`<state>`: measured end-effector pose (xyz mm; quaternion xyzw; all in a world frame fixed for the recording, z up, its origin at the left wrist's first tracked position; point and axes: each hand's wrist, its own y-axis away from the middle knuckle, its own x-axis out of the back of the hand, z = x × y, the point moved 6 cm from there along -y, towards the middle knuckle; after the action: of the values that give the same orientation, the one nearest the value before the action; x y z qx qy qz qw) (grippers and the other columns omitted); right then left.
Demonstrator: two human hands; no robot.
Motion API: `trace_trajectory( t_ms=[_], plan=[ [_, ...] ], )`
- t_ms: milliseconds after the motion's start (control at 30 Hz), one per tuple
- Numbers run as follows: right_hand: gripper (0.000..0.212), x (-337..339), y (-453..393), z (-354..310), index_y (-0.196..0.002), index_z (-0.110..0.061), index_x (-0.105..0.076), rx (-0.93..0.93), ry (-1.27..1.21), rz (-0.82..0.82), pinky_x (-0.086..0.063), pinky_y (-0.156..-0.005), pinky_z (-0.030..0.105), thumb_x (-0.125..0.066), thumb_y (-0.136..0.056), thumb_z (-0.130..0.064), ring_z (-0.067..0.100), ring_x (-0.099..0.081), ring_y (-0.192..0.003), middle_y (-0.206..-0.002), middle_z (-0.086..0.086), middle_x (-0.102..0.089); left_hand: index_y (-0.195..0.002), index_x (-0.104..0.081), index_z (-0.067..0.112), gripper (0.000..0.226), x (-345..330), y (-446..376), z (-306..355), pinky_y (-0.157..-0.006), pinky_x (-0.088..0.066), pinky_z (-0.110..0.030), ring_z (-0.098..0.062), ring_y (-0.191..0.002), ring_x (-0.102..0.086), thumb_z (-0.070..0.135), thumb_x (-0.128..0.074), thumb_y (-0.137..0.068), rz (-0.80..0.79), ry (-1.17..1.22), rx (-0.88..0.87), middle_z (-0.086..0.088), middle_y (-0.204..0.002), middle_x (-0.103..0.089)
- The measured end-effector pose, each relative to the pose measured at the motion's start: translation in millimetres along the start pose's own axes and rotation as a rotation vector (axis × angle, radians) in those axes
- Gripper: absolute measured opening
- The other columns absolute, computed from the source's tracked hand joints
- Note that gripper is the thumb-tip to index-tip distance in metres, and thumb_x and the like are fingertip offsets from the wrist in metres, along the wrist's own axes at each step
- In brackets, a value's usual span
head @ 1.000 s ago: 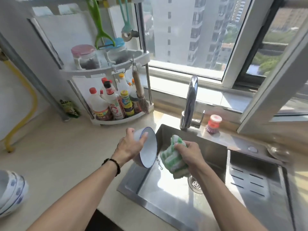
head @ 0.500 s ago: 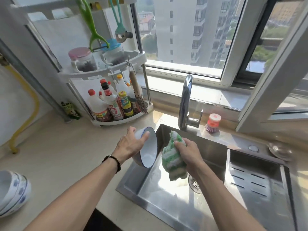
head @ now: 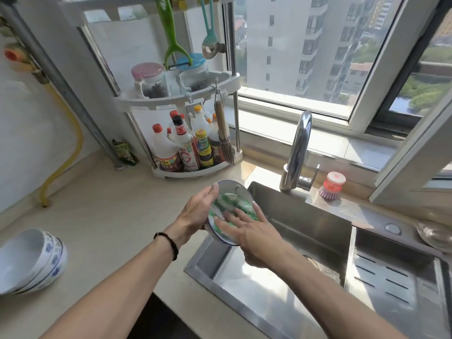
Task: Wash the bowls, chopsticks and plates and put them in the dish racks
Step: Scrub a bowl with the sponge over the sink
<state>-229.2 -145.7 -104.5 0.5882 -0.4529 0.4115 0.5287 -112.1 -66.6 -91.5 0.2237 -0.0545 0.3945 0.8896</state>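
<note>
Over the steel sink's point(head: 325, 223) left rim, the left hand point(head: 195, 214) cups a blue-rimmed bowl point(head: 230, 189), fingers curled around its back, while the right hand point(head: 252, 231) presses a green-and-white cloth point(head: 234, 204) inside with spread fingers; stacked bowls point(head: 31, 260) wait at nine o'clock

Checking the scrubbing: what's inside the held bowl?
A green-white cloth fills the bowl, pressed by the right hand's fingers. The bowl's bottom is covered.
</note>
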Motion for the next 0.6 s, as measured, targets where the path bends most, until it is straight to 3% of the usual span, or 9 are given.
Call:
trace_trajectory(
  t_ms=[100, 167, 233, 267, 333, 400, 500, 567, 600],
  plan=[
    [0.09, 10.3, -10.6, -7.2, -0.158, -0.035, -0.012, -0.047, -0.316, 0.004, -0.022, -0.121, 0.044, -0.05, -0.085, 0.002, 0.029, -0.032, -0.144, -0.162, 0.007, -0.028, -0.118, -0.067, 0.038, 0.067, 0.1, 4.7, -0.3, -0.095, -0.054, -0.047, -0.022, -0.108, -0.069, 0.086, -0.039, -0.081, 0.138, 0.075, -0.066, 0.005, -0.115, -0.073],
    [0.09, 17.3, -9.5, -21.0, -0.151, -0.041, -0.028, -0.02, -0.775, 0.046, -0.054, -0.083, 0.024, -0.042, -0.076, 0.006, 0.023, -0.059, -0.098, -0.137, 0.01, -0.055, -0.129, -0.063, 0.034, 0.07, 3.6, 8.7, -0.5, -0.103, -0.049, -0.044, -0.017, -0.115, -0.063, 0.082, -0.04, -0.084, 0.277, 0.086, -0.098, 0.009, -0.125, -0.068],
    [0.09, 15.9, -4.2, -28.0, -0.15, -0.041, -0.03, 0.069, -0.798, 0.073, -0.049, -0.065, 0.011, -0.046, -0.076, 0.006, 0.015, -0.06, -0.083, -0.126, 0.01, -0.062, -0.133, -0.061, 0.031, 0.069, 7.3, 8.9, -0.6, -0.106, -0.047, -0.041, -0.014, -0.119, -0.061, 0.078, -0.041, -0.086, 0.264, 0.043, -0.098, 0.009, -0.129, -0.065],
    [0.092, 10.6, -2.3, -23.0, -0.153, -0.04, -0.025, 0.06, -0.69, 0.089, -0.05, -0.08, 0.015, -0.051, -0.077, 0.004, 0.019, -0.063, -0.102, -0.135, 0.008, -0.059, -0.132, -0.061, 0.033, 0.07, 8.2, 7.4, -0.9, -0.107, -0.046, -0.043, -0.015, -0.121, -0.061, 0.08, -0.041, -0.084, 0.192, 0.03, -0.098, 0.008, -0.13, -0.065],
    [0.095, 4.4, 0.6, -11.8, -0.159, -0.036, -0.012, 0.082, -0.25, 0.149, -0.02, -0.121, 0.031, -0.057, -0.083, 0.001, 0.017, -0.027, -0.149, -0.164, -0.002, -0.028, -0.126, -0.064, 0.036, 0.064, 10.5, 6.5, -1.4, -0.103, -0.05, -0.048, -0.019, -0.117, -0.065, 0.08, -0.044, -0.083, 0.062, 0.007, -0.081, 0.005, -0.125, -0.069],
    [0.095, 3.4, -1.4, -3.6, -0.16, -0.032, -0.006, 0.02, -0.118, 0.164, 0.0, -0.125, 0.042, -0.057, -0.086, -0.001, 0.016, -0.006, -0.155, -0.168, -0.004, -0.012, -0.124, -0.065, 0.037, 0.065, 11.0, 7.4, 0.2, -0.1, -0.051, -0.049, -0.02, -0.113, -0.067, 0.081, -0.044, -0.082, 0.053, 0.003, -0.084, 0.004, -0.121, -0.071],
    [0.086, 15.8, -4.4, -28.9, -0.15, -0.032, -0.029, 0.015, -0.648, 0.131, -0.044, -0.101, 0.032, -0.049, -0.077, 0.008, 0.018, -0.057, -0.114, -0.132, -0.006, -0.057, -0.133, -0.061, 0.03, 0.063, 8.7, 15.2, 12.9, -0.101, -0.046, -0.033, -0.014, -0.117, -0.06, 0.072, -0.042, -0.089, 0.248, -0.001, -0.148, 0.008, -0.124, -0.066],
    [0.075, 18.9, 1.0, -36.3, -0.137, -0.038, -0.038, 0.072, -0.727, 0.177, -0.046, -0.074, 0.02, -0.048, -0.077, 0.007, 0.011, -0.057, -0.082, -0.102, -0.023, -0.056, -0.136, -0.06, 0.027, 0.062, 11.4, 15.0, 11.0, -0.101, -0.044, -0.031, -0.014, -0.12, -0.058, 0.067, -0.043, -0.092, 0.28, -0.009, -0.12, 0.006, -0.129, -0.064],
    [0.076, 17.0, 1.9, -30.3, -0.139, -0.042, -0.035, 0.055, -0.651, 0.19, -0.047, -0.081, 0.02, -0.051, -0.081, 0.004, 0.016, -0.059, -0.094, -0.113, -0.022, -0.058, -0.133, -0.061, 0.028, 0.064, 12.9, 11.5, 8.2, -0.104, -0.044, -0.034, -0.015, -0.122, -0.058, 0.071, -0.042, -0.088, 0.221, -0.008, -0.104, 0.007, -0.129, -0.064]
  ],
)
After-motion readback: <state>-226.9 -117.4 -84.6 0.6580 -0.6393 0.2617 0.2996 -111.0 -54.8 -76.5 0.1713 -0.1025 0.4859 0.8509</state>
